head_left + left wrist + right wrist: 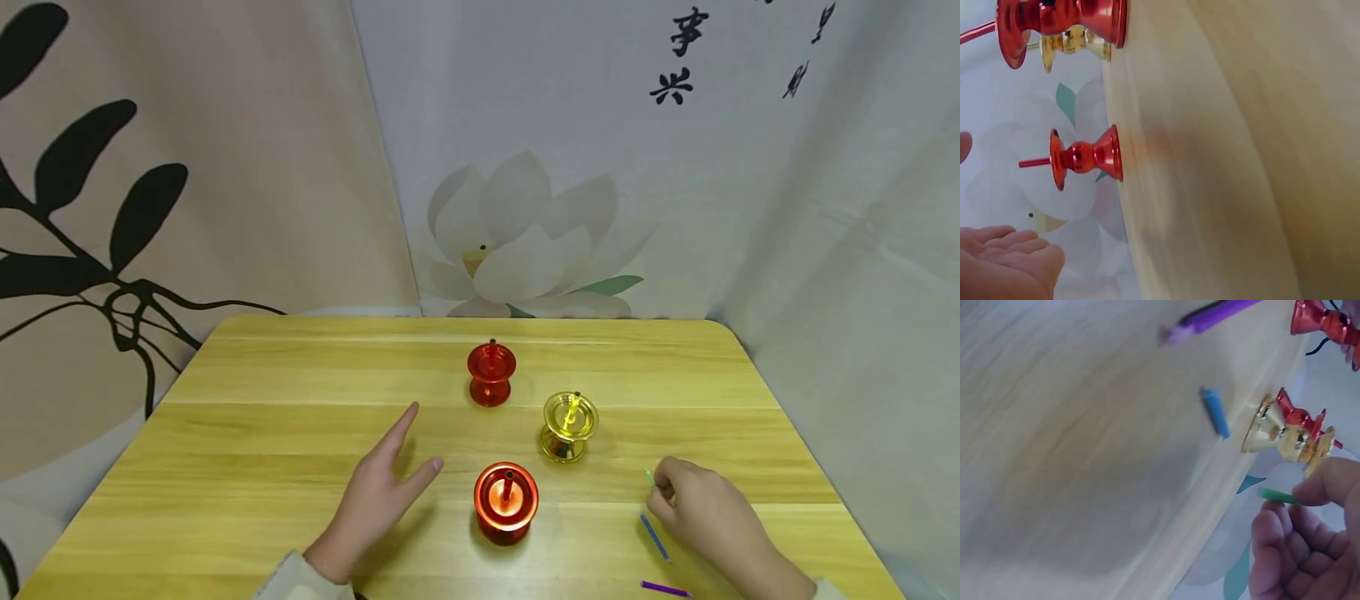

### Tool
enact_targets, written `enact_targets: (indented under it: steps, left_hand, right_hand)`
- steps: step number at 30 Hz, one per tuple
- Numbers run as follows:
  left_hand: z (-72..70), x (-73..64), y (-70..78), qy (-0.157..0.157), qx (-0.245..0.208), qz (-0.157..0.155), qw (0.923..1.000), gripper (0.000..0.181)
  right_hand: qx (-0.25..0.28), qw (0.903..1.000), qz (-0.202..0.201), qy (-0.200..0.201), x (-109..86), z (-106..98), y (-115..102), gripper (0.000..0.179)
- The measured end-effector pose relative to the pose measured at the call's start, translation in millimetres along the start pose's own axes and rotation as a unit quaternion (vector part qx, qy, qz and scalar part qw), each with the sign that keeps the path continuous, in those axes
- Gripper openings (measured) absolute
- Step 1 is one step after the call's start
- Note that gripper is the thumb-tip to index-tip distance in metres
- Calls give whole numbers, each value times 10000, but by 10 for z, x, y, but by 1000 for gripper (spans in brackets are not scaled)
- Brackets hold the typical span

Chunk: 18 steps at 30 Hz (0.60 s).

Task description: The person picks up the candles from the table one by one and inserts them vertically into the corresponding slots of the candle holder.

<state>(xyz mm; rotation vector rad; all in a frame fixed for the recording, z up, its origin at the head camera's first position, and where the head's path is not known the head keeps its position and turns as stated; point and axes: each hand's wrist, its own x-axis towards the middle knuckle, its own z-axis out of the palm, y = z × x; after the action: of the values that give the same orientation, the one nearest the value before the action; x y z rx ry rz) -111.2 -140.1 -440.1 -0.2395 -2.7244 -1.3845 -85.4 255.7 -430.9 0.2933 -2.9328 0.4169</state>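
Note:
Three small metal candle holders stand on the wooden table: a red one nearest me with a red stick in it, a gold one with a yellow stick, and a far red one with a red stick. My left hand hovers open, fingers spread, left of the near red holder. My right hand pinches a thin green stick at the right. A blue stick and a purple stick lie on the table beside that hand.
Printed fabric backdrops hang behind and to both sides of the table, with a lotus flower at the back. The table's rounded corners show at the far left and far right.

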Motion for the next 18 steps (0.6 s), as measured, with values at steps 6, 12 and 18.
enact_targets:
  steps: [6,12,18]
  left_hand:
    - [98,111,72,128,-379,74,9992,80]
    - [166,192,112,109,-613,-201,9979,80]
    - [215,248,97,57,-797,-398,9960,79]
  right_hand:
    - [125,9984,-312,460,-33,-23,-105,19]
    - [258,9938,-630,876,-40,-21,-177,24]
    - [429,9874,-951,1186,-23,-15,-217,24]
